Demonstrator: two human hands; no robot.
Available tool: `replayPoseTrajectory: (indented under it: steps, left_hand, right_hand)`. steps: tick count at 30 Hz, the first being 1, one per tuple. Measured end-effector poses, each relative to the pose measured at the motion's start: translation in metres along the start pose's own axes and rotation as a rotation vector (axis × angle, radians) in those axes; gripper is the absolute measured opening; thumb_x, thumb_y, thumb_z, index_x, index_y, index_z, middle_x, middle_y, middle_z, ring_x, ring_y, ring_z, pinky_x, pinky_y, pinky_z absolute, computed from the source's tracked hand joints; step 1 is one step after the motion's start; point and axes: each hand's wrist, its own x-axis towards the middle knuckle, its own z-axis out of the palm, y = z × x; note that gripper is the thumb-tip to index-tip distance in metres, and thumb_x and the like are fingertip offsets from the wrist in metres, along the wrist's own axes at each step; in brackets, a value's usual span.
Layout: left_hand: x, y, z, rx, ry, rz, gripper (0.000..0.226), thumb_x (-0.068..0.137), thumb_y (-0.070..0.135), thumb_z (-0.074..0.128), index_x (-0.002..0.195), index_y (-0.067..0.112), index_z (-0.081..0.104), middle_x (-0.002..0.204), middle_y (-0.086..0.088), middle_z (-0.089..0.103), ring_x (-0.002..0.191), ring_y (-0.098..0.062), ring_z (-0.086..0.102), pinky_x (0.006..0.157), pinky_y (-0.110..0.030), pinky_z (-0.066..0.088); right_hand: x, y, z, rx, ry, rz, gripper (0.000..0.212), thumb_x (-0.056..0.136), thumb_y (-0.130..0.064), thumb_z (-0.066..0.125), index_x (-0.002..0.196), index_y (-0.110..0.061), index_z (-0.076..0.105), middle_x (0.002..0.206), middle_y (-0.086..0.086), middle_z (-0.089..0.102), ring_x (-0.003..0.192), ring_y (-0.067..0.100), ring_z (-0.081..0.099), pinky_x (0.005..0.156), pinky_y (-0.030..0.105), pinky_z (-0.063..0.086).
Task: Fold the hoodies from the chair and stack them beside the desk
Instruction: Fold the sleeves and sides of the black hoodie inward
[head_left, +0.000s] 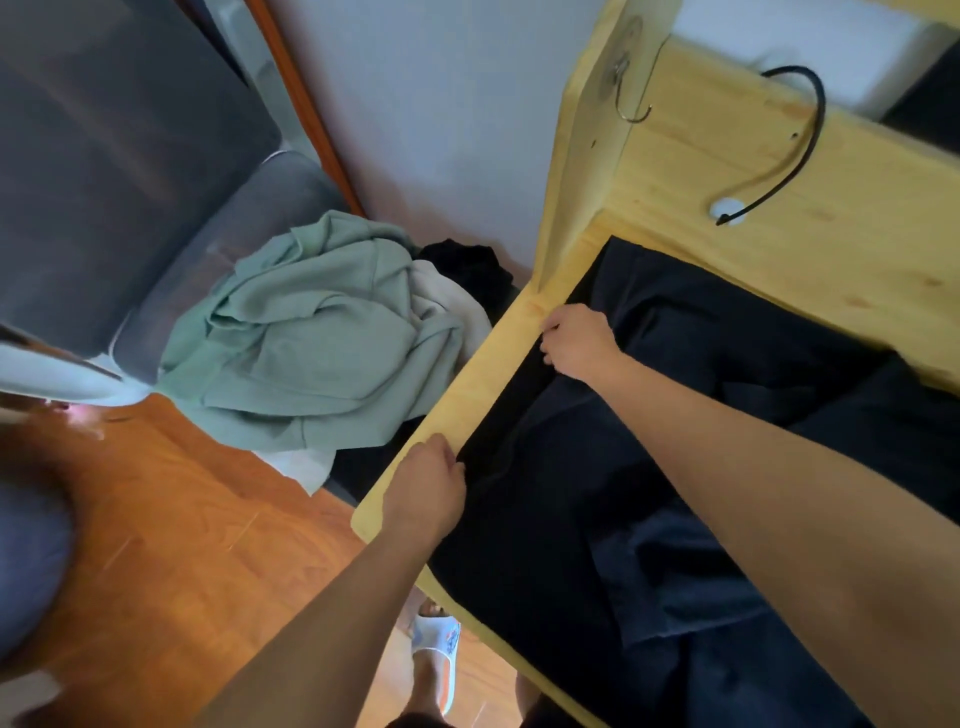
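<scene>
Wood-plank floor (171, 519) w/ grey wall (441, 114) behind; dark chair (104, 156) at 10 o'clock. On chair seat, approx. 9 o'clock of centre: crumpled green hoodie (311, 338) heaped over a cream garment (447, 301) and a black garment (467, 265). Pale wooden desk (701, 171) fills 12–5 o'clock; navy hoodie (649, 467) lies spread on it, edge along desk's left rim. Left hand (426, 493), fingers curled, pinches hoodie edge at 7 o'clock. Right hand (576, 340), fingers curled, grips same edge farther up, near centre. Black cable (800, 140) and metal hook (631, 104) at 1 o'clock. Slippered foot (434, 654) at 6 o'clock.
</scene>
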Motion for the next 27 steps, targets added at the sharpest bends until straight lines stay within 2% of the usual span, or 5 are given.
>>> replayPoseTrajectory:
  steps: [3,7,14,20,27]
  left_hand:
    - [-0.006,-0.001,0.002,-0.139,0.105,0.101,0.028,0.106,0.035,0.043,0.103,0.016,0.063,0.104,-0.002,0.055,0.092,-0.018,0.053,0.086,-0.040,0.049]
    - [-0.024,-0.013,-0.002,0.008,-0.010,0.181,0.070,0.099,0.067,0.019,0.103,0.019,0.071,0.104,0.005,0.054,0.097,-0.014,0.051,0.091,-0.038,0.048]
    - [-0.028,-0.060,0.002,0.214,0.024,0.087,0.039,0.103,0.051,0.043,0.089,0.021,0.064,0.103,-0.001,0.055,0.092,-0.018,0.048,0.084,-0.034,0.047]
    - [-0.026,-0.059,0.006,0.306,-0.046,-0.008,0.036,0.100,0.057,0.049,0.096,0.025,0.067,0.107,0.001,0.045,0.100,-0.019,0.051,0.091,-0.034,0.049]
    - [-0.036,-0.076,0.017,0.177,0.002,0.039,0.033,0.100,0.053,0.052,0.094,0.024,0.066,0.103,0.001,0.048,0.096,-0.015,0.050,0.089,-0.033,0.050]
  right_hand:
    - [-0.020,0.023,-0.011,-0.168,-0.007,-0.247,0.043,0.097,-0.003,0.044,0.133,-0.017,0.062,0.120,0.006,0.068,0.112,0.026,0.060,0.099,0.042,0.050]
    - [-0.017,0.050,-0.034,-0.434,0.243,-0.603,0.052,0.086,0.005,0.055,0.134,-0.014,0.063,0.137,0.011,0.059,0.126,0.039,0.045,0.104,0.052,0.042]
    - [0.024,0.062,-0.039,-0.573,0.039,-0.231,0.057,0.105,-0.030,0.042,0.159,-0.024,0.023,0.166,0.009,0.013,0.147,0.039,0.013,0.117,0.052,0.028]
    - [0.037,0.080,-0.052,-0.492,0.377,0.081,0.054,0.099,-0.024,0.058,0.143,-0.002,0.037,0.145,0.026,0.036,0.130,0.044,0.037,0.102,0.052,0.041]
    - [0.071,0.069,-0.061,-0.478,0.354,-0.160,0.047,0.102,-0.017,0.054,0.145,-0.005,0.040,0.142,0.021,0.040,0.114,0.045,0.054,0.095,0.050,0.047]
